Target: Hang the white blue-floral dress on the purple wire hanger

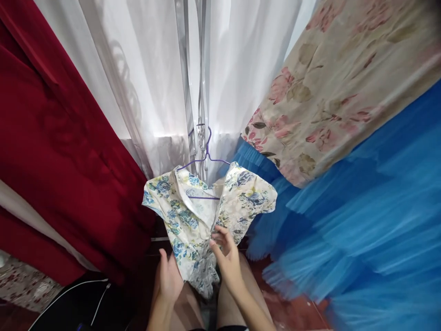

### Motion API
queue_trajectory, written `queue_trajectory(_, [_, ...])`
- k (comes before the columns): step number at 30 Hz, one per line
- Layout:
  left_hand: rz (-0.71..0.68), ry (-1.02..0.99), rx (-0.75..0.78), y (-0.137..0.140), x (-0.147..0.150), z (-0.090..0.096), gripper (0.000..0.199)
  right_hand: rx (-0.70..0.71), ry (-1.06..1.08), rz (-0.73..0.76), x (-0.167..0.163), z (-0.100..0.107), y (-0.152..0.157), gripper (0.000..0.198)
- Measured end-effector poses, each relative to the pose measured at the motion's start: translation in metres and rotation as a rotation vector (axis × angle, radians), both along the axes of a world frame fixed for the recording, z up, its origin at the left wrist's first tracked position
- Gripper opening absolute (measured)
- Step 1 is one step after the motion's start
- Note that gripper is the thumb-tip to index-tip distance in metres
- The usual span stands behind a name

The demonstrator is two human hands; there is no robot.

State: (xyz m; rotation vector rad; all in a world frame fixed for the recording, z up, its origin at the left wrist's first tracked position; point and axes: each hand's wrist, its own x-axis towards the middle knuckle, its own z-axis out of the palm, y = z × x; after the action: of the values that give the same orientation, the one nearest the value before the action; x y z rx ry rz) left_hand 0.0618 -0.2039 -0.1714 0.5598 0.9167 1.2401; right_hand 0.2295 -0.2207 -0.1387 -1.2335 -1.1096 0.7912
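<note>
One floral, crumpled blouse (186,225) hangs at my twelve o'clock on a thin purple hanger (207,157). My left hand (170,278) lies open at its seven-o'clock edge; my right hand (229,259) curls at the V-neck's point, whether pinching cloth I cannot tell. Gauzy blue ruffles (351,234) spread at three.

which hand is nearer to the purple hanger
Right: the right hand is below the purple hanger, by the floral garment's front; the left hand is farther below, by its lower side.
</note>
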Motion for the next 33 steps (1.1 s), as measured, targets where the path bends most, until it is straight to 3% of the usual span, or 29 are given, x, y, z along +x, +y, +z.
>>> queue_trajectory(2, [-0.030,0.054,-0.017,-0.009,-0.005,-0.009,0.059,-0.107,0.128,0.018,-0.017,-0.022,-0.006,0.034])
queue_trajectory(4, [-0.069,0.129,-0.034,-0.014,-0.005,-0.016,0.056,-0.134,0.171,0.050,-0.020,-0.027,-0.007,0.030])
queue_trajectory(8, [-0.085,0.220,-0.036,-0.013,0.001,-0.019,0.052,-0.100,0.084,0.149,-0.001,-0.008,-0.002,0.033])
queue_trajectory(12, [-0.076,0.310,0.032,-0.007,0.003,-0.011,0.045,-0.152,0.024,0.256,0.017,0.003,-0.004,0.041])
queue_trajectory(13, [0.000,0.351,0.091,-0.006,0.003,-0.008,0.044,-0.175,0.037,0.256,0.020,0.003,-0.005,0.042])
queue_trajectory(16, [0.426,0.612,0.324,-0.009,0.005,-0.003,0.046,-0.228,0.085,0.254,0.023,-0.001,-0.009,0.043])
queue_trajectory(18, [0.504,0.786,0.472,-0.016,0.012,-0.002,0.044,-0.248,0.111,0.266,0.024,-0.003,-0.011,0.044])
queue_trajectory(21, [0.149,0.829,0.591,-0.024,0.033,0.001,0.039,-0.278,0.171,0.312,0.023,0.000,-0.013,0.042])
queue_trajectory(24, [-0.127,0.781,0.549,-0.021,0.056,0.004,0.030,-0.307,0.253,0.364,0.023,0.005,-0.016,0.038])
queue_trajectory(29, [-0.140,0.839,0.591,-0.014,0.072,0.002,0.029,-0.414,0.304,0.458,0.033,0.011,-0.023,0.039])
queue_trajectory(33, [-0.182,0.911,0.633,-0.024,0.077,0.000,0.019,-0.482,0.320,0.521,0.048,0.026,-0.016,0.039])
